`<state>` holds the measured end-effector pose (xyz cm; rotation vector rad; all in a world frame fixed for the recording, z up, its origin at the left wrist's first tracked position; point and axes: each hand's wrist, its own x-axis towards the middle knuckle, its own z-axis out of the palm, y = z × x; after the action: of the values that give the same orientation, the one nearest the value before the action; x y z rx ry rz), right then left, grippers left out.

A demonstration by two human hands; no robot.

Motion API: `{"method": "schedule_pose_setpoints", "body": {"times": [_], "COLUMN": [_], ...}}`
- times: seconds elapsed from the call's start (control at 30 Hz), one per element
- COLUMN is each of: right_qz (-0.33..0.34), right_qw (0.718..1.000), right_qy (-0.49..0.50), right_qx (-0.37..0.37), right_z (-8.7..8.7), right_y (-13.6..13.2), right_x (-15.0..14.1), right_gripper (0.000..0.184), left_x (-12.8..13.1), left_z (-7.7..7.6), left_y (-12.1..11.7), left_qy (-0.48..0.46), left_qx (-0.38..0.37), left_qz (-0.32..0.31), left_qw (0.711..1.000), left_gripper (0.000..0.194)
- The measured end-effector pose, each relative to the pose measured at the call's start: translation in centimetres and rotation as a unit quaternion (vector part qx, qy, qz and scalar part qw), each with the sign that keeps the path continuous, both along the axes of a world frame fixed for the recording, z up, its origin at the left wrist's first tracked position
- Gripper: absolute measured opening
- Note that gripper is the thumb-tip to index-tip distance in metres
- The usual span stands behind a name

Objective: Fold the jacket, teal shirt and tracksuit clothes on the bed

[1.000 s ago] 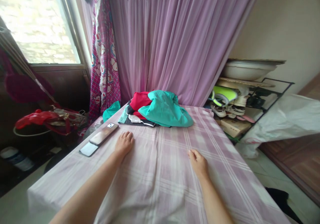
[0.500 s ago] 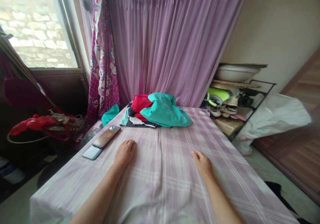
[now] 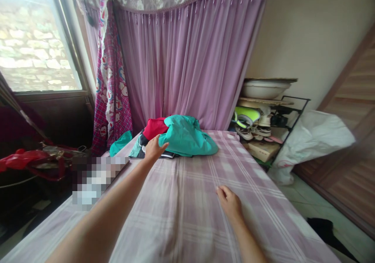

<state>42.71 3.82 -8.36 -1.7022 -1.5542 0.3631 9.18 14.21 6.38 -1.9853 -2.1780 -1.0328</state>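
My left hand [image 3: 155, 149] reaches to the near left side of a clothes pile, thumb and fingers apart around the edge of a teal garment [image 3: 190, 136]. Whether the fingertips touch the cloth is hard to tell. Beside the teal piece lies a red garment [image 3: 154, 127], with dark and pale green cloth partly hidden under them. My right hand [image 3: 231, 202] rests on the plaid tablecloth [image 3: 196, 208], fingers loosely bent and a little apart, holding nothing.
A pixelated patch covers the objects [image 3: 101, 181] at the table's left edge. Another teal cloth [image 3: 120, 144] hangs by the far left corner. Purple curtains [image 3: 187, 67] close off the back. To the right stand a shoe rack [image 3: 260, 134] and a white sack [image 3: 316, 138].
My left hand has moved forward from the tablecloth to the clothes pile, its fingers spreading. The right hand stays resting on the table. The view has shifted slightly.
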Motion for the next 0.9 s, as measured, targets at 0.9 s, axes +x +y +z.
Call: {"method": "schedule_pose_setpoints", "body": {"times": [0.9], "right_qz": [-0.019], "right_qw": [0.999], "right_qy": [-0.026], "right_qx": [-0.016], "right_z": [1.2], "right_y": [-0.4], "right_x": [-0.2], "right_gripper": [0.041], "left_x": [0.9], "left_z": [-10.2], "left_y": [-12.3], "left_qy": [0.142], "left_qx": [-0.027], "left_qz": [-0.229], "left_qw": [0.963], "left_gripper": [0.027]}}
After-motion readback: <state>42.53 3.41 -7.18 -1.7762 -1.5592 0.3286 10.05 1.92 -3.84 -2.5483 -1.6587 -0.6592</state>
